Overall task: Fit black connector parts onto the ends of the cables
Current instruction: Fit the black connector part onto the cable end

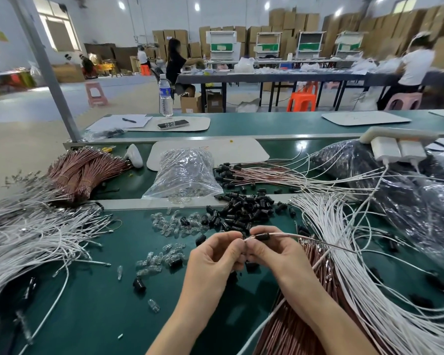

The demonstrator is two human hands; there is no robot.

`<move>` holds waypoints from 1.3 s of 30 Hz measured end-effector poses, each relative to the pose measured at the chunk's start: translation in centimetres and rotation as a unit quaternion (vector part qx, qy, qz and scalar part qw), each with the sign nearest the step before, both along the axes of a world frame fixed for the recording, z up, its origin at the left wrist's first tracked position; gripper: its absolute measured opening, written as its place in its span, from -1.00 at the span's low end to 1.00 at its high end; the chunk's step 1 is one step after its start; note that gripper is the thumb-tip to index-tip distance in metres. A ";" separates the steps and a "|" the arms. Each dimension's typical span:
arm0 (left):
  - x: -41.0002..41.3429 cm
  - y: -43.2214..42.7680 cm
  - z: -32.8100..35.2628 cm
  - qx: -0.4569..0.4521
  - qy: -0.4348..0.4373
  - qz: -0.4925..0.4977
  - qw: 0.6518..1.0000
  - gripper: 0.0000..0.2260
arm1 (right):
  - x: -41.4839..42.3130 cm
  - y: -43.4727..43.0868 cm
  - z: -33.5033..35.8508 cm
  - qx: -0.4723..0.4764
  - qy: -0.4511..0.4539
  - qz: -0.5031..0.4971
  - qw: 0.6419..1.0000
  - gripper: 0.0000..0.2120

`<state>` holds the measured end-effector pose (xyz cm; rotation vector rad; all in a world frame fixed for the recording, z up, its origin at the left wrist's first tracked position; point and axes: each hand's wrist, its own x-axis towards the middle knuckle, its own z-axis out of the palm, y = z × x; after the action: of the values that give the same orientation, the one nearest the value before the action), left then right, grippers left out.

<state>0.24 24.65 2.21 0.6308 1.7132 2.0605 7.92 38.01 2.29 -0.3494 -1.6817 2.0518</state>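
Black connector part [263,237] is sitting threaded on a pale cable [292,234], just above the green bench [100,290], close in front of us. Our left hand [215,254] is pinching the cable's tip, and our right hand [269,252] is pinching the connector. We are judging this as the seating step: next we are needing to slide the short, dark sleeve home onto the end.
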 end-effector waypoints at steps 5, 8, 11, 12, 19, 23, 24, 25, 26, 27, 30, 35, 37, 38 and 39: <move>-0.2 -0.2 -0.1 -0.007 -0.015 -0.013 1.000 -0.79 | 0.1 0.6 -0.3 -0.026 -0.001 -0.016 1.000 -0.79; -0.2 -0.3 -0.1 -0.026 0.005 -0.015 1.000 -0.83 | 0.2 0.6 -0.3 -0.010 -0.008 -0.010 1.000 -0.75; -0.2 -0.2 -0.1 -0.032 0.005 -0.022 0.999 -0.83 | 0.2 0.6 -0.3 0.000 -0.012 -0.005 1.000 -0.75; -0.2 -0.2 -0.1 -0.034 0.004 -0.024 0.999 -0.84 | 0.2 0.6 -0.3 0.003 -0.013 0.000 1.000 -0.75; -0.5 -0.3 0.0 -0.038 -0.008 -0.028 0.999 -0.86 | 0.3 0.7 -0.2 0.029 -0.023 0.021 0.999 -0.78; -0.6 -0.4 0.1 -0.026 -0.045 -0.035 0.998 -0.88 | 0.4 0.7 -0.4 0.070 -0.032 0.022 0.997 -0.83; -0.7 -0.4 0.1 -0.024 -0.058 -0.039 0.997 -0.89 | 0.4 0.7 -0.3 0.075 -0.033 0.021 0.996 -0.83; -0.7 -0.4 0.1 -0.024 -0.071 -0.042 0.996 -0.89 | 0.4 0.7 -0.3 0.080 -0.034 0.020 0.996 -0.82; -0.8 -0.5 0.0 -0.024 -0.083 -0.044 0.995 -0.90 | 0.4 0.6 -0.3 0.084 -0.035 0.019 0.996 -0.82; -0.9 -0.5 0.0 -0.023 -0.095 -0.045 0.994 -0.90 | 0.4 0.6 -0.2 0.087 -0.035 0.019 0.995 -0.81; -1.1 -0.6 -0.1 -0.017 -0.122 -0.049 0.991 -0.91 | 0.4 0.4 -0.2 0.103 -0.036 0.018 0.994 -0.82; -1.1 -0.5 -0.2 -0.015 -0.125 -0.051 0.991 -0.93 | 0.4 0.3 -0.1 0.153 -0.039 0.014 0.987 -0.84; -1.1 -0.6 -0.1 -0.016 -0.123 -0.054 0.991 -0.92 | 0.4 0.4 0.0 0.159 -0.043 0.011 0.986 -0.84; -1.0 -0.6 -0.1 -0.015 -0.122 -0.057 0.991 -0.92 | 0.4 0.4 0.0 0.162 -0.047 0.009 0.986 -0.85; -1.0 -0.7 -0.1 -0.015 -0.122 -0.061 0.991 -0.92 | 0.5 0.4 0.0 0.165 -0.051 0.008 0.985 -0.85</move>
<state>-0.76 23.99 2.16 0.4426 1.5250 1.9342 8.37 38.45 2.26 -0.3331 -2.0507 1.7499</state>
